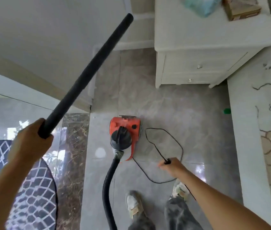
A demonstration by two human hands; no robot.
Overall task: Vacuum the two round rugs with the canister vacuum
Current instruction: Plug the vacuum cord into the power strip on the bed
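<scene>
An orange and black canister vacuum (pixel 124 132) sits on the grey tiled floor in the middle. Its black hose (pixel 109 185) runs from the front toward me. My left hand (pixel 30 143) grips the lower end of a long black wand tube (pixel 88 72), which points up and away toward the wall. My right hand (pixel 173 166) pinches the plug end of the thin black power cord (pixel 164 143), which loops on the floor beside the vacuum. A round dark rug with a white lattice pattern (pixel 31 188) lies at the lower left, partly hidden by my left arm.
A white two-drawer nightstand (pixel 198 63) stands at the upper right with a bag and a box on top. A bed with patterned cover (pixel 267 130) fills the right edge. A dark marble threshold (pixel 75 146) separates the rug's area. My feet (pixel 134 205) stand below the vacuum.
</scene>
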